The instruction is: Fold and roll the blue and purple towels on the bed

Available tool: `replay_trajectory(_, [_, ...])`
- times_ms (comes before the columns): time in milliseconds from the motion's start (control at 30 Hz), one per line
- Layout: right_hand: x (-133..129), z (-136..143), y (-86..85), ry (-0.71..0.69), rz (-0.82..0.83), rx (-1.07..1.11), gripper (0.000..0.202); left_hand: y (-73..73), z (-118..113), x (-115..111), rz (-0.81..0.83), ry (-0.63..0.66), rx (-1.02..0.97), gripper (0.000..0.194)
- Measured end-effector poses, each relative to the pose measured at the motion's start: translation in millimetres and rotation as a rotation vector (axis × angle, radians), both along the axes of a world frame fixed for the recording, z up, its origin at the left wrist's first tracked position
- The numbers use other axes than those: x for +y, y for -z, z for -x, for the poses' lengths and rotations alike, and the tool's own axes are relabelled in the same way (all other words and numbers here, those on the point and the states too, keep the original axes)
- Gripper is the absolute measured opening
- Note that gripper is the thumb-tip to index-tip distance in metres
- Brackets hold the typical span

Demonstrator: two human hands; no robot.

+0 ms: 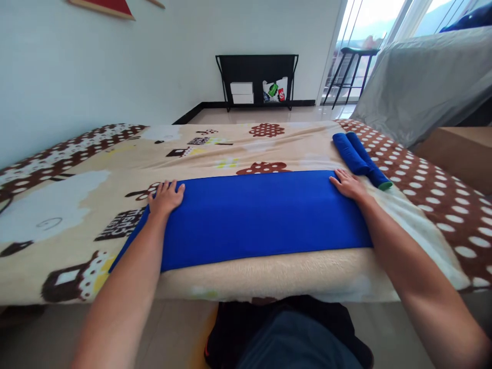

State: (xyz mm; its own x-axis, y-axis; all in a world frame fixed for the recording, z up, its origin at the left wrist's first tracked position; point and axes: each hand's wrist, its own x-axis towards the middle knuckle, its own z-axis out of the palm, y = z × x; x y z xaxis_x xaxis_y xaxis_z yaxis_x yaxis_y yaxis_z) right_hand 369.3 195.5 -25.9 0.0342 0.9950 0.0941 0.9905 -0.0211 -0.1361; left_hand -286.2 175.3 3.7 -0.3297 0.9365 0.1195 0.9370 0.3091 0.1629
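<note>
A long blue cloth (261,215) lies flat across the front of the bed, its long sides running left to right. My left hand (166,198) rests on its far left corner with the fingers spread. On the far right corner lies my right hand (348,183), palm down, fingers stretched out. Just beyond that hand sit two rolled blue cloths (359,156), side by side and slanting; the right one shows a green end. My forearms cover parts of the flat cloth's left and right ends.
A patterned cream blanket (207,148) with a brown polka-dot border (442,189) covers the bed. Past its far edge stands a black rack (257,66) with white boxes. At the right are a dark stool (357,54), a grey-covered piece of furniture (434,77) and a cardboard box (457,154).
</note>
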Motion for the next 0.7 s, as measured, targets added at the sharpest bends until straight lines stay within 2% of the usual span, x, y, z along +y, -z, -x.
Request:
replay_trajectory(100, [-5.3, 7.8, 0.4, 0.042, -0.052, -0.013, 0.067, -1.4, 1.9, -6.7, -0.076, -0.041, 0.014, 0.066])
replay_trajectory(167, [-16.3, 15.4, -2.0, 0.065, -0.141, -0.026, 0.066, -3.4, -5.5, -19.7, -0.138, -0.004, 0.035, 0.062])
replay_trajectory(233, [-37.2, 17.3, -2.7, 0.032, -0.249, -0.023, 0.065, -2.7, -10.7, -45.7, -0.182, 0.109, 0.059, 0.060])
replay_trajectory(333, [-87.3, 5.2, 5.7, -0.140, -0.269, 0.002, 0.063, 8.1, -6.5, -109.5, -0.139, 0.282, 0.080, 0.063])
replay_trajectory(400, [-128.5, -9.7, 17.1, -0.215, -0.213, -0.003, 0.061, 20.1, 2.2, -159.5, -0.137, 0.226, 0.094, 0.063])
replay_trajectory(467, [-169.3, -25.1, 29.6, -0.203, -0.211, -0.018, 0.062, 31.8, 9.7, -205.1, -0.200, 0.105, 0.119, 0.061])
replay_trajectory(533, [-204.4, -36.3, 40.4, -0.151, -0.248, -0.032, 0.062, 40.4, 11.7, -240.1, -0.270, 0.021, 0.107, 0.059])
replay_trajectory(600, [-230.8, -41.1, 48.4, -0.094, -0.306, -0.041, 0.060, 44.9, 7.3, -262.7, -0.334, -0.017, 0.071, 0.057])
replay_trajectory(700, [-254.8, -38.3, 55.1, -0.047, -0.397, -0.030, 0.058, 46.6, -5.6, -278.8, -0.398, -0.061, 0.040, 0.057])
